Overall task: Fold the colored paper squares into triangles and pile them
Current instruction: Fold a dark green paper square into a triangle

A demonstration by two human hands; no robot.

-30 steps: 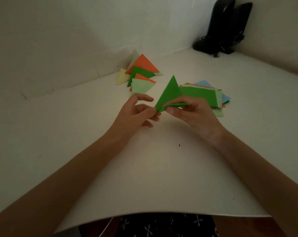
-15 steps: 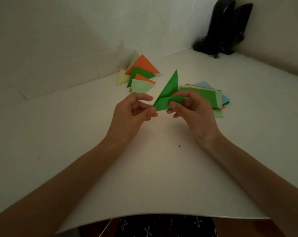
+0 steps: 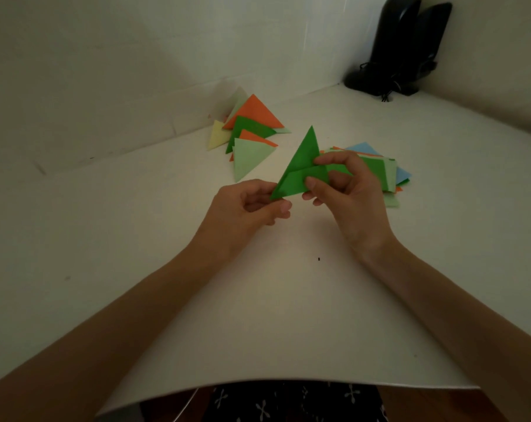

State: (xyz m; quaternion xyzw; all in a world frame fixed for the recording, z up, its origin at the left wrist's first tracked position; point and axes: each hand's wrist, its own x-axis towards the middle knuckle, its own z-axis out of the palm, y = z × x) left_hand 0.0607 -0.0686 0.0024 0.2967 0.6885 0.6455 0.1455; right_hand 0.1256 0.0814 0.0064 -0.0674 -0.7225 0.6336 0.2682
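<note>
I see the left hand (image 3: 252,205) pinch the near corner of one smooth green paper triangle (image 3: 300,166); the right hand (image 3: 349,193) pinches its flap. Far left lie at least six flat triangles (image 3: 252,153).

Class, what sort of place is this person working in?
Probably a home desk in a room corner: a white tabletop meets plain walls, what look like black speakers stand at the back, and folded paper triangles lie piled on it.

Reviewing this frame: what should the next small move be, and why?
Probably press the fold flat: the green triangle, pinched between left hand and right hand, shows layers not yet flush, so it seems unready for the pile of triangles.
</note>
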